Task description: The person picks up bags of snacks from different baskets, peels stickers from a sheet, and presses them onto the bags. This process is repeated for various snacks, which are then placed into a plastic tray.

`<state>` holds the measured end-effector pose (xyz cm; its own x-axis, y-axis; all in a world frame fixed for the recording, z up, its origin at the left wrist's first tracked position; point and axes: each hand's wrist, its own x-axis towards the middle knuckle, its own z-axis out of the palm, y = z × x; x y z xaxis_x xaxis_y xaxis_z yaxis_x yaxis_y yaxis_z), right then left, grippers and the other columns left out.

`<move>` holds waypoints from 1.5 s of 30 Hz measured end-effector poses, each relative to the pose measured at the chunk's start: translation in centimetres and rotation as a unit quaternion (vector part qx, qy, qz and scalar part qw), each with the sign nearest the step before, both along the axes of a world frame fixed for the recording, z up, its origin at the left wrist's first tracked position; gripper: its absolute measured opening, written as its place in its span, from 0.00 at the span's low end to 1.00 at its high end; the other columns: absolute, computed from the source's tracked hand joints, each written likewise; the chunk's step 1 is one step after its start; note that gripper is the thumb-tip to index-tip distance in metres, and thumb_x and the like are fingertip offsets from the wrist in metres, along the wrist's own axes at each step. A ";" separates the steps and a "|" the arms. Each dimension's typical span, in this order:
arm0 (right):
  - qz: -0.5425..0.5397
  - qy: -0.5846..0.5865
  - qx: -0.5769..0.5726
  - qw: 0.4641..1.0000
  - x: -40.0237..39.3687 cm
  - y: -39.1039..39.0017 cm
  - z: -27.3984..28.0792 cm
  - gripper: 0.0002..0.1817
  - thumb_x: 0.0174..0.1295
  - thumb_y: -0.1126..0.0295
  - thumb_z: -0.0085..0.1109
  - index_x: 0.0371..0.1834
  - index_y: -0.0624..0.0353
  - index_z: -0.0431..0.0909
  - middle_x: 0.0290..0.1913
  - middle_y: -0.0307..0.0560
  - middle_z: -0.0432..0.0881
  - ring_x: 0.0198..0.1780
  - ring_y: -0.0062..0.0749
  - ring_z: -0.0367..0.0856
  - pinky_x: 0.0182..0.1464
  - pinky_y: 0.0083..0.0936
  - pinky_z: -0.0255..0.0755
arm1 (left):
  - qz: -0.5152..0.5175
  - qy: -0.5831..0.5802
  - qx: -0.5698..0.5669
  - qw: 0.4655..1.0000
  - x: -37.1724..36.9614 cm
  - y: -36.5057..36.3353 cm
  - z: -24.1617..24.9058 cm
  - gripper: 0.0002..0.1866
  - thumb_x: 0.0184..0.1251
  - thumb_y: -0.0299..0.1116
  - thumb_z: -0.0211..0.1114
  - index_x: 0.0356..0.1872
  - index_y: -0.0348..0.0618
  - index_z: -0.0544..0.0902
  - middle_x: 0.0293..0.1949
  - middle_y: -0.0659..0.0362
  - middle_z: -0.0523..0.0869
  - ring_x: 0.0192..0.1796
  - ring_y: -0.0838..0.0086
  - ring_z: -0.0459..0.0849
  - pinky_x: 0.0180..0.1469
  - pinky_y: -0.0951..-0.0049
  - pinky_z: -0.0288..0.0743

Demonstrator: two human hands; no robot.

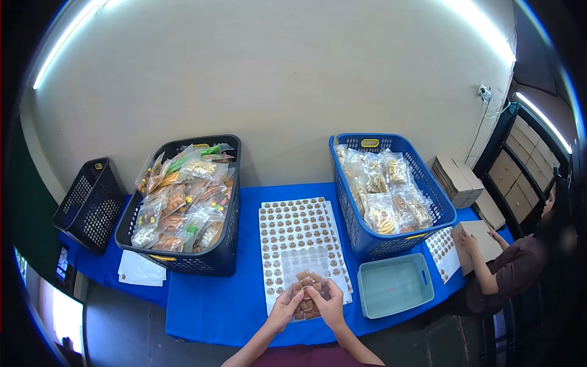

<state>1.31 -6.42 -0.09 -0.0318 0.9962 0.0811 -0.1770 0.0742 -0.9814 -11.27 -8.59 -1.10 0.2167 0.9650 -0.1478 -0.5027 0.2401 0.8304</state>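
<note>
**Blue table, two hands, one bag of snacks**

Blue cloth covers the table (202, 312), and a pale wall (287, 92) stands behind. One clear bag (304, 259) is over the sheets (284, 221) of round stickers, near the front edge. The left hand (284, 307) and right hand (330, 303) are partly closed, each holding one side of it. Their thumbs press near what looks like a round sticker (307, 295).

The bag should be light, soft and a bit slippery. Its brown snacks (307, 277) look hard and could crack if squeezed. The sides or the flat top are good places to hold.

I count three baskets: two full ones, black (205, 264) and blue (367, 246), and another black one (104, 215) at far left. There is one green tray (396, 290). Sheets overlap, so I cannot count them. One other person (516, 269) holds cardboard (479, 243) at right.
</note>
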 end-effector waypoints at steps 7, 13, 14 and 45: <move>-0.015 0.077 -0.014 0.997 5.0 1.0 0.4 0.05 0.56 0.77 0.57 0.34 0.65 0.74 0.31 0.38 0.78 0.34 0.14 0.74 0.36 0.12 0.68 | -0.053 0.037 0.059 0.996 4.4 1.3 1.2 0.23 0.68 0.33 0.50 0.60 0.33 0.61 0.54 0.55 0.71 0.54 0.76 0.71 0.55 0.75 0.66; 0.084 0.077 -0.027 0.993 8.9 2.4 0.3 0.19 0.57 0.75 0.56 0.51 0.66 0.66 0.45 0.43 0.75 0.46 0.20 0.74 0.48 0.18 0.68 | 0.011 0.076 0.018 0.997 7.6 2.5 1.6 0.19 0.65 0.34 0.55 0.53 0.33 0.70 0.44 0.57 0.79 0.45 0.79 0.77 0.46 0.78 0.71; 0.099 0.058 -0.010 0.993 9.4 2.6 0.2 0.22 0.58 0.75 0.56 0.55 0.65 0.62 0.48 0.45 0.73 0.48 0.22 0.73 0.49 0.18 0.68 | 0.019 0.099 0.015 0.995 8.1 2.8 1.7 0.18 0.64 0.34 0.56 0.51 0.33 0.71 0.41 0.58 0.80 0.42 0.79 0.78 0.43 0.79 0.72; 0.175 -0.018 -0.005 0.984 20.2 0.8 -1.5 0.19 0.58 0.79 0.52 0.54 0.67 0.63 0.46 0.44 0.74 0.45 0.21 0.74 0.46 0.19 0.71 | 0.190 0.224 0.093 0.951 19.4 2.6 -0.7 0.13 0.56 0.33 0.65 0.33 0.29 0.81 0.27 0.57 0.83 0.28 0.84 0.77 0.30 0.83 0.72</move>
<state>21.51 -5.61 -1.63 -0.3768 0.9240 0.0646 -0.1548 0.0059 -0.9879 8.17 -6.02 -1.78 -0.1980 0.9795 0.0377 -0.1092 -0.0603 0.9922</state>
